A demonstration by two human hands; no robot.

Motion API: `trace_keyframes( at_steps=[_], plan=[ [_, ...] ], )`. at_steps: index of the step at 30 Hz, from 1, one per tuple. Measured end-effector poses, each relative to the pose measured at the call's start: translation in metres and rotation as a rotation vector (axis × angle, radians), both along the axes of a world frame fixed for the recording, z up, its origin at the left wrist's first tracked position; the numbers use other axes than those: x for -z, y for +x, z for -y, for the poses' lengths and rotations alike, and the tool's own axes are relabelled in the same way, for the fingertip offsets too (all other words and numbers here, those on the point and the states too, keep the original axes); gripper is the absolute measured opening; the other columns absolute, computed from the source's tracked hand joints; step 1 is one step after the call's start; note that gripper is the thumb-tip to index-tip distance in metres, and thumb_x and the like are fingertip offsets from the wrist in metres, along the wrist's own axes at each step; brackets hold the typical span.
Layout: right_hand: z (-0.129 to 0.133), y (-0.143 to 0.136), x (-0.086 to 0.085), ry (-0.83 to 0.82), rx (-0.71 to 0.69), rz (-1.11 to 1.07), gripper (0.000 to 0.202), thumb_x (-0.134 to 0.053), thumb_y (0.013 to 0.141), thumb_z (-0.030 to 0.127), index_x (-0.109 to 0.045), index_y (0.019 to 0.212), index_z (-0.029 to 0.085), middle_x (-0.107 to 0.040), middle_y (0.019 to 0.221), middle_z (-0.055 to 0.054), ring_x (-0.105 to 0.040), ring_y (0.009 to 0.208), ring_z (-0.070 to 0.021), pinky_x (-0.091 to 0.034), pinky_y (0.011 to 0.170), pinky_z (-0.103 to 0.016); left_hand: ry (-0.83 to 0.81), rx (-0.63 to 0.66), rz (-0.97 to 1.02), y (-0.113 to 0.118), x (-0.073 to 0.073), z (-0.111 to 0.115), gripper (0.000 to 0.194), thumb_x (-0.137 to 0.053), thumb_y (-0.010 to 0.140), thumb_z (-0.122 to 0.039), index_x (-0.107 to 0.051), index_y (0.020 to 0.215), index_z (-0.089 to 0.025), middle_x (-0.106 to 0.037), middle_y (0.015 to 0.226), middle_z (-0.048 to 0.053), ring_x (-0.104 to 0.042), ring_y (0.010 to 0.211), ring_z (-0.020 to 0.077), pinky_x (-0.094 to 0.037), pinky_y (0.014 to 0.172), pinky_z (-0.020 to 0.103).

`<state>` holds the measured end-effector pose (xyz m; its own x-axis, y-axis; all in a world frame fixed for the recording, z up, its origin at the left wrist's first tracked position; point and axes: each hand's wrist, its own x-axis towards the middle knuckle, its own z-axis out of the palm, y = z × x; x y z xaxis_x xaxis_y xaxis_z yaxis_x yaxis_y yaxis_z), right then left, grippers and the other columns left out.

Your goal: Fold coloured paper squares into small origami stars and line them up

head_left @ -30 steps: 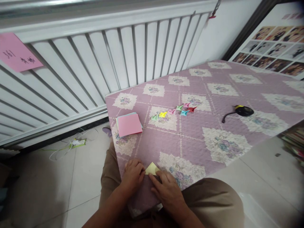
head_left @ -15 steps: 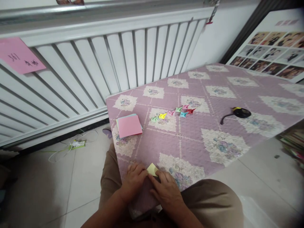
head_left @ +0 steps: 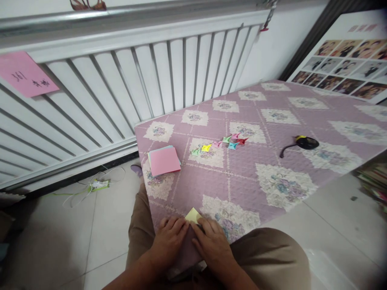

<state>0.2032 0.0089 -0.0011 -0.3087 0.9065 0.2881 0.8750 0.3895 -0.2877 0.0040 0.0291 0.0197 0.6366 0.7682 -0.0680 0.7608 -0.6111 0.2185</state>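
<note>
A small piece of pale yellow folding paper [head_left: 193, 214] lies flat near the close corner of the table, its pointed end facing away from me. My left hand [head_left: 171, 237] presses on its left edge, fingers curled together. From the other side, my right hand [head_left: 211, 238] pinches the paper's right edge between thumb and fingers. The lower part of the sheet is covered by my fingertips. Beyond my left hand sits a stack of square coloured paper [head_left: 165, 161], pink on top. Several small folded paper figures [head_left: 206, 148] in green, yellow, pink, blue and red stand mid-table.
A floral purple tablecloth [head_left: 205, 185] covers the table. Toward the right lies a black object with a thin curved stem [head_left: 306, 142]. A white radiator [head_left: 175, 72] runs along the far side. A power strip [head_left: 99, 185] with cables is on the floor at left.
My left hand's fingers have shifted slightly and lie closer together along the paper's edge. The right hand keeps nearly the same place, and the paper has barely moved.
</note>
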Motion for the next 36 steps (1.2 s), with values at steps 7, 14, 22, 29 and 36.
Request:
trace_keyframes(
  at_steps=[7, 14, 22, 29, 36],
  plan=[
    [0.003, 0.004, -0.001, 0.044, -0.028, 0.012, 0.043, -0.066, 0.08, 0.032, -0.058, 0.121, 0.025, -0.063, 0.114, -0.005, -0.053, 0.108, -0.0251, -0.038, 0.097, -0.041, 0.011, -0.027, -0.019, 0.007, -0.004, 0.004, 0.039, -0.035, 0.099, -0.026, -0.042, 0.137, -0.025, -0.054, 0.129, 0.009, -0.045, 0.118, 0.0251, -0.031, 0.098, 0.042],
    [0.003, 0.0, -0.003, 0.054, -0.004, 0.007, 0.043, -0.07, 0.076, 0.035, -0.06, 0.116, 0.022, -0.064, 0.112, -0.006, -0.055, 0.105, -0.0257, -0.038, 0.097, -0.041, 0.017, -0.046, -0.081, 0.02, -0.009, -0.01, 0.043, -0.041, 0.097, -0.032, -0.038, 0.139, -0.03, -0.055, 0.123, 0.01, -0.05, 0.107, 0.028, -0.034, 0.093, 0.046],
    [0.012, 0.003, 0.005, 0.113, 0.018, 0.017, 0.045, -0.061, 0.083, 0.044, -0.057, 0.122, 0.021, -0.064, 0.118, -0.007, -0.053, 0.111, -0.0248, -0.028, 0.103, -0.044, 0.05, -0.077, -0.129, 0.029, -0.009, -0.014, 0.043, -0.039, 0.096, -0.026, -0.04, 0.139, -0.027, -0.057, 0.118, 0.009, -0.049, 0.106, 0.0269, -0.032, 0.097, 0.046],
    [0.02, 0.022, -0.005, 0.114, 0.029, 0.088, 0.038, -0.051, 0.089, 0.035, -0.054, 0.125, 0.022, -0.063, 0.122, -0.006, -0.053, 0.112, -0.0239, -0.022, 0.103, -0.046, 0.029, -0.087, -0.16, 0.031, -0.009, -0.016, 0.045, -0.038, 0.095, -0.024, -0.039, 0.14, -0.026, -0.057, 0.117, 0.01, -0.049, 0.103, 0.027, -0.035, 0.093, 0.046],
    [0.014, 0.029, -0.012, 0.1, 0.149, 0.029, 0.026, -0.048, 0.089, 0.026, -0.059, 0.113, 0.024, -0.068, 0.11, -0.005, -0.059, 0.101, -0.0251, -0.033, 0.094, -0.047, 0.014, -0.078, -0.179, 0.032, -0.018, -0.018, 0.045, -0.037, 0.094, -0.018, -0.041, 0.138, -0.026, -0.057, 0.116, 0.01, -0.051, 0.102, 0.0278, -0.036, 0.09, 0.045]
  ],
)
